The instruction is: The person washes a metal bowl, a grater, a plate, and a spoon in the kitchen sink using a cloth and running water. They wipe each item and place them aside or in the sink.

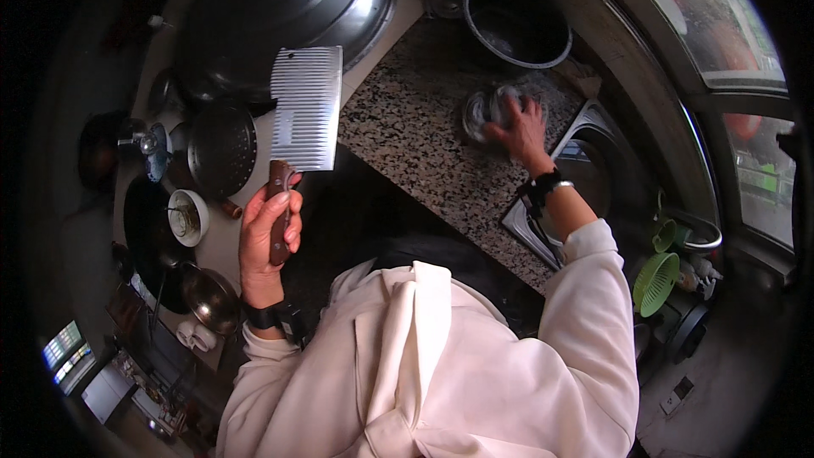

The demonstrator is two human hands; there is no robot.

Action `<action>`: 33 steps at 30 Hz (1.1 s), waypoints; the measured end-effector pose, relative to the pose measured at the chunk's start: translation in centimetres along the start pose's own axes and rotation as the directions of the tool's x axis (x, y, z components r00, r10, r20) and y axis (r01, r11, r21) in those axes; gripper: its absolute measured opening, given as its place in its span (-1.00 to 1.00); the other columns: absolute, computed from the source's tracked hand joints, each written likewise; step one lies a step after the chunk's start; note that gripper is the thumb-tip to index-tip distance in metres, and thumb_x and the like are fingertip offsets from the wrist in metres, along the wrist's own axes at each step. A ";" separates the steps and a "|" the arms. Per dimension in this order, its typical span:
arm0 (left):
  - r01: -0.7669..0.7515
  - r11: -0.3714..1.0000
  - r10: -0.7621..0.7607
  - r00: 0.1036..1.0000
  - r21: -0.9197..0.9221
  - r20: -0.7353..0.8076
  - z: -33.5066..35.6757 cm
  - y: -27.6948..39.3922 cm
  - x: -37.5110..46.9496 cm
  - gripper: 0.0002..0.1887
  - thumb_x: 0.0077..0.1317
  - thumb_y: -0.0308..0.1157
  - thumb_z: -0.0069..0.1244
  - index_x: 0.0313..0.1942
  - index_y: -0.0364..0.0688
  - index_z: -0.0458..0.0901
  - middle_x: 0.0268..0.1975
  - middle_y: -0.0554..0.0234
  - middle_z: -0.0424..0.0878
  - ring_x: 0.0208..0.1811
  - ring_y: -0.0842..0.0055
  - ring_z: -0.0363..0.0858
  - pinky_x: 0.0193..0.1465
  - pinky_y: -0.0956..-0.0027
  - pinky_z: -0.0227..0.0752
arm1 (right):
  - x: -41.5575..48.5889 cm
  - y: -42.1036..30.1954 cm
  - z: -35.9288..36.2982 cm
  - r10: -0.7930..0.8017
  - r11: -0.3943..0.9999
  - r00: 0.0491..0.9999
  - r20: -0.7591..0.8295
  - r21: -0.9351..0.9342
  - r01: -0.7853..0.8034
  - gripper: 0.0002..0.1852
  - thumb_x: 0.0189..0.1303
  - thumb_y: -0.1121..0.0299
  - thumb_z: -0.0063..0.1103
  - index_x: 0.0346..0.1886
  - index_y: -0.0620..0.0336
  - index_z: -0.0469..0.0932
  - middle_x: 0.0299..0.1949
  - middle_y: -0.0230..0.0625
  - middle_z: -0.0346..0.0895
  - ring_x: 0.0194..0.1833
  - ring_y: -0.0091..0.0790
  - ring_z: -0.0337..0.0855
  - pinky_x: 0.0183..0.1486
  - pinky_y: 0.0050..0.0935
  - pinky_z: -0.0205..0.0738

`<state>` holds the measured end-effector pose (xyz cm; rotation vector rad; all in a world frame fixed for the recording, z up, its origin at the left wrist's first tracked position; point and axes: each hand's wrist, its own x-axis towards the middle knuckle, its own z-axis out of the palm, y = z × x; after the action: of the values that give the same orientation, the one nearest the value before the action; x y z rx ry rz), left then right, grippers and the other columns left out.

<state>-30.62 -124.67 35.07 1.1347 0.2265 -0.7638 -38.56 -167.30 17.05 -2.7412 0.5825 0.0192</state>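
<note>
My left hand (pixel 270 222) is closed round the brown riveted handle of a cleaver (pixel 307 108), its broad, ridged metal blade upright. The blade is beside a large dark domed lid. Over the speckled stone counter (pixel 413 121), my right hand (pixel 521 127) reaches with spread fingers onto a clear, shiny item (pixel 486 114), perhaps glass or plastic wrap; blur hides its exact kind. The fingers touch or hover at it; whether they grip it I cannot tell.
Beyond the right hand stands a deep dark pot (pixel 518 22). A metal sink (pixel 588 165) lies right of that forearm. Further right is a green plastic basket (pixel 656 284). At left are a perforated strainer (pixel 222 147), a white bowl (pixel 189 194), a metal pan (pixel 210 299) and the big lid (pixel 286 19).
</note>
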 end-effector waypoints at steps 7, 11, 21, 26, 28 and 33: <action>0.029 0.999 -0.030 0.999 0.028 0.022 -2.3 -0.8 0.9 -0.65 0.31 -0.38 -0.10 0.03 -0.39 0.37 -0.39 0.26 0.46 -0.67 0.71 0.39 -0.72 0.63 0.35 | -5.2 -8.7 2.2 -0.481 0.868 0.837 0.261 0.010 0.496 -0.21 -0.17 0.07 0.39 0.23 -0.23 0.26 0.25 -0.06 0.13 0.26 0.07 0.12 0.20 0.22 0.08; 0.075 0.997 -0.076 0.996 0.024 0.039 -2.9 -0.7 1.2 -0.65 0.29 -0.36 -0.07 0.02 -0.36 0.38 -0.41 0.28 0.47 -0.68 0.71 0.39 -0.72 0.62 0.32 | 2.3 -10.3 4.8 -0.460 0.875 0.855 0.238 -0.045 0.483 -0.24 0.00 0.15 0.28 0.32 -0.25 0.15 0.29 -0.08 0.12 0.26 0.08 0.16 0.24 0.25 0.03; 0.046 0.994 -0.055 0.994 0.101 0.090 -3.4 0.8 6.3 -0.67 0.30 -0.31 -0.08 0.00 -0.32 0.44 -0.38 0.33 0.50 -0.62 0.74 0.42 -0.68 0.64 0.31 | 5.9 -19.6 8.7 -0.367 0.928 0.929 0.045 -0.053 0.369 -0.24 -0.09 -0.04 0.31 0.24 -0.15 0.25 0.30 -0.10 0.07 0.25 0.07 0.12 0.04 0.24 0.22; 0.013 0.993 -0.037 0.978 0.116 0.207 -1.8 1.7 9.7 -0.72 0.29 -0.32 -0.05 -0.10 -0.32 0.46 -0.40 0.32 0.50 -0.63 0.73 0.44 -0.68 0.63 0.36 | -0.8 -15.8 7.3 -0.626 0.779 0.773 0.102 0.113 0.616 -0.27 -0.19 0.16 0.40 0.17 -0.14 0.34 0.24 -0.12 0.19 0.25 0.07 0.16 0.13 0.11 0.16; 0.035 0.991 -0.066 0.967 0.129 0.245 -1.3 1.8 10.6 -0.74 0.27 -0.35 -0.04 -0.12 -0.33 0.47 -0.44 0.32 0.51 -0.62 0.72 0.46 -0.67 0.61 0.38 | -3.1 -12.4 6.4 -0.571 0.821 0.812 0.125 0.068 0.567 -0.29 -0.19 0.19 0.39 0.16 -0.13 0.36 0.23 -0.11 0.21 0.24 0.06 0.17 0.15 0.06 0.15; 0.112 0.952 -0.185 0.952 0.286 0.245 -0.2 1.3 11.4 -0.79 0.27 -0.33 -0.03 -0.21 -0.28 0.45 -0.45 0.41 0.48 -0.65 0.78 0.40 -0.69 0.67 0.30 | -6.9 -0.1 3.1 -0.346 0.936 0.933 0.098 -0.038 0.351 -0.28 -0.16 0.24 0.37 0.20 -0.10 0.33 0.26 -0.10 0.19 0.24 0.03 0.21 0.17 0.02 0.15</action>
<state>-21.38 -129.13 29.89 1.2639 -0.0230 -1.0998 -44.69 -163.45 14.70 -2.8391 0.0648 0.0744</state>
